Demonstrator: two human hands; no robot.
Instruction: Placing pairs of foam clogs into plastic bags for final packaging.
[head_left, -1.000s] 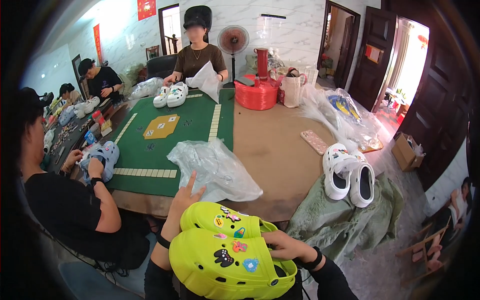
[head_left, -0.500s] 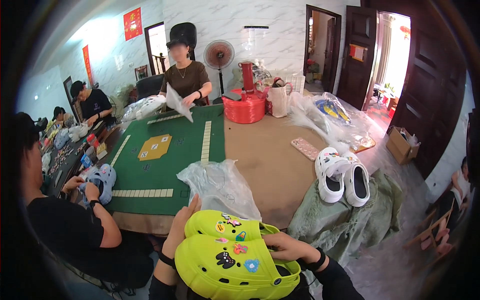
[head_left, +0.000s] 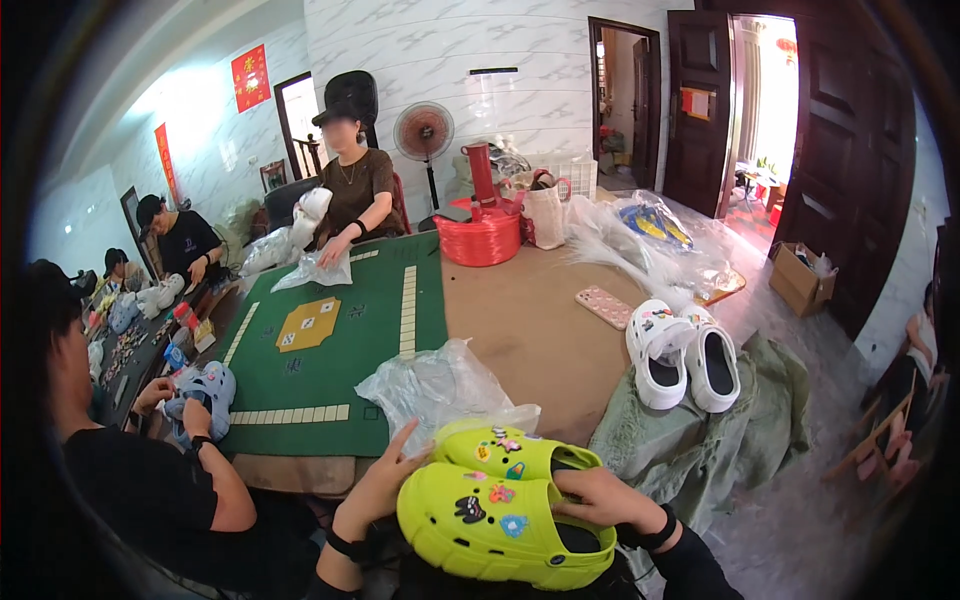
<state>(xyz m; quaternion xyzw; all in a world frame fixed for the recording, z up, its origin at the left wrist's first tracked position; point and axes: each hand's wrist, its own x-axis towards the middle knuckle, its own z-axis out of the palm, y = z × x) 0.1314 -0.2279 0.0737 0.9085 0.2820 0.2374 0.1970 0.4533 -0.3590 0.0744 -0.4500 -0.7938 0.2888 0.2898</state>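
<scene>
A pair of lime-green clogs (head_left: 490,510) with colourful charms on top is held low in front of me, one clog beside the other. My right hand (head_left: 600,497) grips them at the heel end, its fingers down inside the foot openings and partly hidden. At the toe end, my left hand (head_left: 385,480) has a finger stretched out and lies against or just beside the clogs; its other fingers are partly hidden. Just beyond the clogs, a crumpled clear plastic bag (head_left: 440,385) lies on the table. White clogs (head_left: 685,360) with charms stand to the right on a green woven sack (head_left: 770,420).
A green game mat (head_left: 385,320) with rows of pale tiles covers the table's left part. A pink phone (head_left: 603,306), a red twine roll (head_left: 480,240) and more plastic wrap (head_left: 640,235) lie farther right. One co-worker handles blue-grey clogs (head_left: 205,398); another touches a plastic bag (head_left: 312,268).
The lime-green clogs have shifted right and slightly down with my right hand. My left hand has followed, lower and showing more. The far co-worker's bag has gone from raised to flat on the mat.
</scene>
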